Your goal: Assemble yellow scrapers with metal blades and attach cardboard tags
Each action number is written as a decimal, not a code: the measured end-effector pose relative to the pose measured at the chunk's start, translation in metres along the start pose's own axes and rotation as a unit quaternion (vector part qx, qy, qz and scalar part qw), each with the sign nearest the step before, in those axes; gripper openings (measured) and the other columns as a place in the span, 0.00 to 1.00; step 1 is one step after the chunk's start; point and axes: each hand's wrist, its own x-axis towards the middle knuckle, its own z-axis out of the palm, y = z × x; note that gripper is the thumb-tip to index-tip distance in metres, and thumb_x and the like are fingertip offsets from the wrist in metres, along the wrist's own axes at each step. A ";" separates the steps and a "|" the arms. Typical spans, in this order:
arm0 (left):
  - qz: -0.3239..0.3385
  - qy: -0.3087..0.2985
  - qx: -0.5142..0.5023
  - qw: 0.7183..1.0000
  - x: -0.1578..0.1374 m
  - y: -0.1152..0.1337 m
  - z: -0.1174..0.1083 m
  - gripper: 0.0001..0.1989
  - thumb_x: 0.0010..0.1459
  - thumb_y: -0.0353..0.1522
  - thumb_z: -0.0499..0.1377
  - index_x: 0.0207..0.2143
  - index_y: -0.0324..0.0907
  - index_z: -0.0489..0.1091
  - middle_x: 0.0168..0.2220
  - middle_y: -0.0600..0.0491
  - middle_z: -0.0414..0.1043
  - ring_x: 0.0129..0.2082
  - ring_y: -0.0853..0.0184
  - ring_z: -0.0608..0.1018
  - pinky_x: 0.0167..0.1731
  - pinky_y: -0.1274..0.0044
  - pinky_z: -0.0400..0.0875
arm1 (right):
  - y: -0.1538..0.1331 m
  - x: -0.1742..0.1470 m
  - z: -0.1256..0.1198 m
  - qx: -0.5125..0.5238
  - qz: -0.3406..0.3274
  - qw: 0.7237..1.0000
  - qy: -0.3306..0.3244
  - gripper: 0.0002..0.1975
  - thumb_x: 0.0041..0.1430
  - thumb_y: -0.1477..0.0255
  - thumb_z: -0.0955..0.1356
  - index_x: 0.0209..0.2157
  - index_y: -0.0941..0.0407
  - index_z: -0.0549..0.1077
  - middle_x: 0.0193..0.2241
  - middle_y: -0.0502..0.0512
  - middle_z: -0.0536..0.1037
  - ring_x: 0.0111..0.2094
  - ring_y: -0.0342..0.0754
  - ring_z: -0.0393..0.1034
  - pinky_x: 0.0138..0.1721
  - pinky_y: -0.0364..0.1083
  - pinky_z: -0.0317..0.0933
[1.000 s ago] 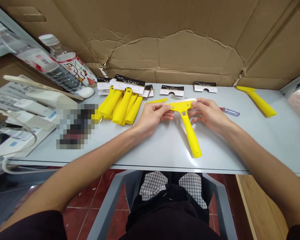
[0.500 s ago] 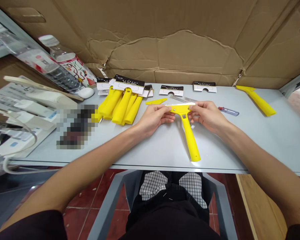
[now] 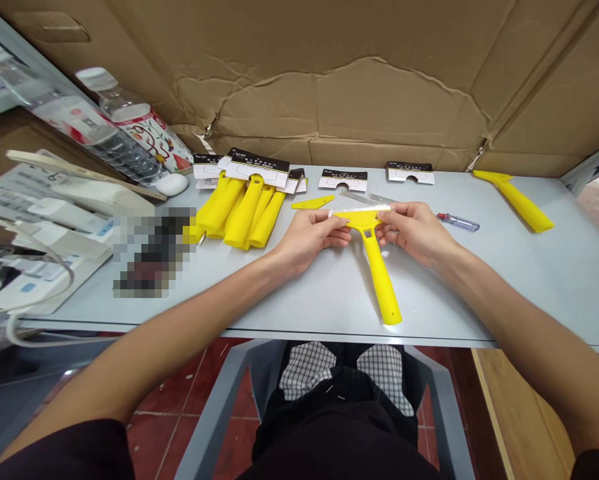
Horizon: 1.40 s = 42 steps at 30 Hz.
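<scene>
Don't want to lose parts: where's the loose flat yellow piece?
In the head view's upper middle, the flat yellow piece lies on the table just beyond the left hand, right of the bundled yellow handles.

1. The black-and-white cardboard header card [image 3: 257, 170] over the bundled yellow plastic handles [image 3: 249, 212] bears a small white code ending in "001"; its other print is too small.
2. Two flat black-and-white cardboard cards [image 3: 342, 179] [image 3: 398, 171] carry white print, too small to read.
</scene>
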 end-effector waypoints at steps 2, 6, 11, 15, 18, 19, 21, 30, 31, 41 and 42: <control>0.001 -0.001 -0.001 1.000 0.000 0.000 0.000 0.07 0.64 0.24 0.66 0.30 0.33 0.79 0.30 0.46 0.83 0.27 0.70 0.83 0.33 0.78 0.80 | 0.000 0.000 0.000 0.001 -0.003 1.000 -0.002 0.06 0.64 0.77 0.74 0.31 0.60 0.81 0.30 0.61 0.82 0.30 0.46 0.76 0.31 0.44 0.74; 0.003 0.007 0.006 1.000 0.001 -0.001 0.000 0.07 0.64 0.25 0.67 0.30 0.33 0.80 0.29 0.46 0.83 0.26 0.70 0.82 0.32 0.78 0.80 | 0.001 0.000 0.001 -0.001 -0.004 1.000 -0.003 0.06 0.64 0.77 0.74 0.31 0.60 0.82 0.30 0.61 0.82 0.29 0.46 0.77 0.31 0.44 0.75; 0.000 0.021 0.014 1.000 0.001 -0.002 0.002 0.08 0.66 0.26 0.65 0.31 0.33 0.80 0.29 0.46 0.83 0.25 0.70 0.82 0.30 0.78 0.80 | 0.003 0.000 0.001 -0.002 -0.006 1.000 -0.009 0.05 0.63 0.75 0.76 0.31 0.60 0.82 0.31 0.61 0.82 0.29 0.45 0.76 0.32 0.44 0.76; -0.001 0.014 0.005 1.000 0.001 -0.002 0.001 0.08 0.65 0.26 0.66 0.32 0.33 0.80 0.29 0.45 0.83 0.25 0.69 0.83 0.31 0.78 0.80 | 0.003 0.000 -0.001 -0.003 -0.007 1.000 -0.010 0.05 0.64 0.76 0.74 0.32 0.60 0.82 0.31 0.61 0.82 0.29 0.45 0.76 0.32 0.44 0.76; 0.002 0.004 -0.003 1.000 0.000 -0.002 0.001 0.07 0.64 0.27 0.67 0.31 0.33 0.80 0.30 0.46 0.83 0.26 0.69 0.83 0.31 0.78 0.80 | 0.002 0.000 -0.001 -0.003 -0.011 1.000 -0.010 0.06 0.65 0.76 0.73 0.32 0.60 0.82 0.31 0.62 0.82 0.30 0.45 0.76 0.32 0.44 0.75; 0.002 0.002 -0.002 1.000 0.000 -0.002 0.001 0.07 0.64 0.27 0.67 0.31 0.33 0.80 0.30 0.46 0.83 0.26 0.69 0.83 0.31 0.78 0.80 | 0.002 0.000 -0.001 -0.004 -0.011 1.000 -0.010 0.06 0.64 0.76 0.74 0.32 0.60 0.82 0.31 0.62 0.82 0.30 0.45 0.76 0.32 0.44 0.75; 0.001 0.000 0.002 1.000 0.000 -0.002 0.000 0.07 0.63 0.27 0.67 0.31 0.33 0.81 0.30 0.46 0.83 0.26 0.70 0.82 0.31 0.78 0.80 | 0.003 0.000 -0.001 -0.006 -0.010 1.000 -0.011 0.05 0.63 0.75 0.75 0.31 0.60 0.81 0.31 0.61 0.82 0.30 0.46 0.76 0.32 0.44 0.75; -0.004 0.003 0.003 1.000 -0.001 -0.002 0.000 0.07 0.64 0.26 0.66 0.31 0.32 0.80 0.30 0.45 0.83 0.26 0.69 0.83 0.33 0.77 0.80 | 0.001 -0.002 0.000 -0.007 -0.008 1.000 -0.010 0.06 0.62 0.73 0.76 0.31 0.59 0.81 0.30 0.60 0.81 0.31 0.46 0.76 0.32 0.45 0.74; -0.002 0.003 0.004 1.000 -0.001 -0.002 0.000 0.07 0.64 0.26 0.66 0.31 0.33 0.80 0.30 0.45 0.83 0.27 0.69 0.83 0.33 0.77 0.80 | 0.001 -0.002 0.000 -0.007 -0.007 1.000 -0.009 0.06 0.62 0.73 0.76 0.31 0.58 0.81 0.30 0.60 0.81 0.31 0.46 0.76 0.33 0.45 0.74; 0.061 0.021 -0.026 0.998 -0.002 -0.003 0.000 0.23 0.60 0.31 0.71 0.55 0.40 0.69 0.41 0.48 0.84 0.35 0.65 0.87 0.43 0.71 0.83 | -0.003 -0.006 0.013 0.081 0.029 0.995 0.040 0.07 0.64 0.78 0.75 0.31 0.60 0.79 0.30 0.60 0.81 0.32 0.46 0.78 0.35 0.44 0.75; 0.071 0.024 -0.002 0.997 -0.005 -0.002 0.001 0.31 0.58 0.30 0.72 0.60 0.43 0.64 0.43 0.48 0.84 0.36 0.64 0.87 0.44 0.69 0.83 | -0.003 -0.007 0.014 0.087 0.031 0.995 0.046 0.07 0.65 0.79 0.74 0.31 0.60 0.79 0.30 0.60 0.82 0.32 0.46 0.78 0.35 0.44 0.75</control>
